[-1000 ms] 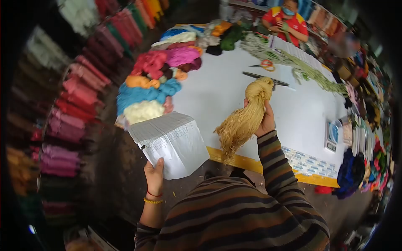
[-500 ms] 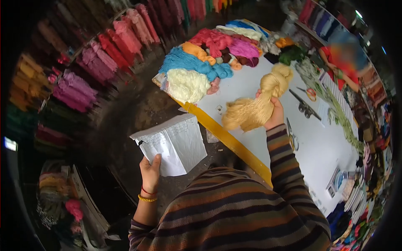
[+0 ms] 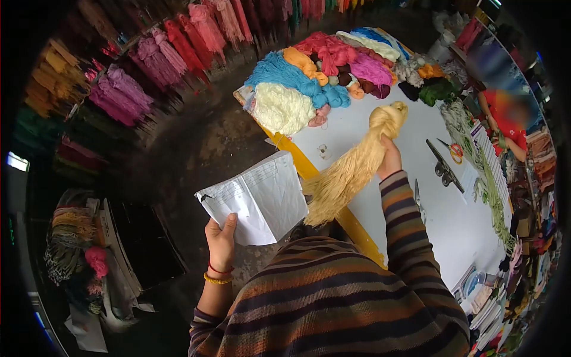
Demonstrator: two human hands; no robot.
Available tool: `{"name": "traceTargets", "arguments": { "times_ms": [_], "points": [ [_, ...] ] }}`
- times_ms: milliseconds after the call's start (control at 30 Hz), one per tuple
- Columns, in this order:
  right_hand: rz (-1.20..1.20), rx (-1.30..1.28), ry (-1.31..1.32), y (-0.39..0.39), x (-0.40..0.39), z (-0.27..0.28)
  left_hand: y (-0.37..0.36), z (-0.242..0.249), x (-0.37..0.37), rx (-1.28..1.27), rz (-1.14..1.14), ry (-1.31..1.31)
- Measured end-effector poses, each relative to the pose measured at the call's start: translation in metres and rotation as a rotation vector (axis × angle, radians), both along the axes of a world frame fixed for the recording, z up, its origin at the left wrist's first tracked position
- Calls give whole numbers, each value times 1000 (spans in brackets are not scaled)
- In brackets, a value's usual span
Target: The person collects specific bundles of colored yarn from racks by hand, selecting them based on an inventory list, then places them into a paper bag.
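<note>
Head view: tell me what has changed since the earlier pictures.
The view has turned left since the first picture. Since the second, the loose end of the tan hank has swung down toward the paper, overlapping the yellow table edge. Nothing was let go: the right hand still holds the hank, the left hand the paper.

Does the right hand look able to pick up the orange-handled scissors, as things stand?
Probably not: the right hand holds the pale yellow yarn, and a black tool lies before the orange-handled scissors in this view.
</note>
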State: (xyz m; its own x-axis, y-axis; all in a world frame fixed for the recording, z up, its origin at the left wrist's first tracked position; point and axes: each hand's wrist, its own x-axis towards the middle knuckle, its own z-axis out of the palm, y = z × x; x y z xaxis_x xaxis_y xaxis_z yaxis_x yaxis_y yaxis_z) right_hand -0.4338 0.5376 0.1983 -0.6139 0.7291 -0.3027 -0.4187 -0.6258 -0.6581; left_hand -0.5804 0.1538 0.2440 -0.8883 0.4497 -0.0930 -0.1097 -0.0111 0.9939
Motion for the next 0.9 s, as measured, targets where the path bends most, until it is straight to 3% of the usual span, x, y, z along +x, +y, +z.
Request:
{"name": "traceTargets", "arguments": {
  "times_ms": [33,100,167,300,467,633,900],
  "points": [
    [-115,288,-550,8,2,0,1,0,2,-5,5,-4],
    [-384,657,-674,15,-2,3,3,2,5,-10,27,7],
    [-304,629,-657,5,17,39,6,1,8,2,35,-9],
    [315,862,-10,-32,30,136,8,2,11,20,35,-37],
    [778,1486,528,-76,40,237,14,0,10,85,30,-64],
    [823,1799,596,-101,48,276,20,1,5,64,-22,-76],
    [774,1841,454,-118,77,281,31,-6,-7,66,-180,-78]
  ]
}}
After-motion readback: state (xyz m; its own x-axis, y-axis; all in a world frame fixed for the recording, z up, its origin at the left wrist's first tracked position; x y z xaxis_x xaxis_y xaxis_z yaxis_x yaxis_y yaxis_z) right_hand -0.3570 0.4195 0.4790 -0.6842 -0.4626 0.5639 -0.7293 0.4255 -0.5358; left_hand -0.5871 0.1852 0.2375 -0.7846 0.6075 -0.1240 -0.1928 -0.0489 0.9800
